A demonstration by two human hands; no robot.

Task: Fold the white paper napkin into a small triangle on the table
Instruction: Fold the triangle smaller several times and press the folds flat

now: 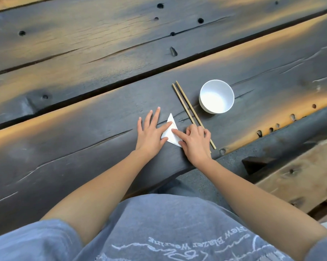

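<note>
The napkin [171,133] is lying flat on the dark wooden surface [83,138] as a small white triangle, just left of the chopsticks [191,112] and near the bowl [216,96]. The left hand [151,134] is spreading open and pressing on its left side, while the right hand [193,140] is pointing its forefinger onto the middle, other fingers curled, neither gripping. Being thin, light and limp, it is likely needing fingertip pressure along the creases and pinching at corners.

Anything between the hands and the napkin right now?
No. Both the left hand and right hand already press on the folded napkin. The chopsticks and bowl lie off to the right, clear of it.
</note>
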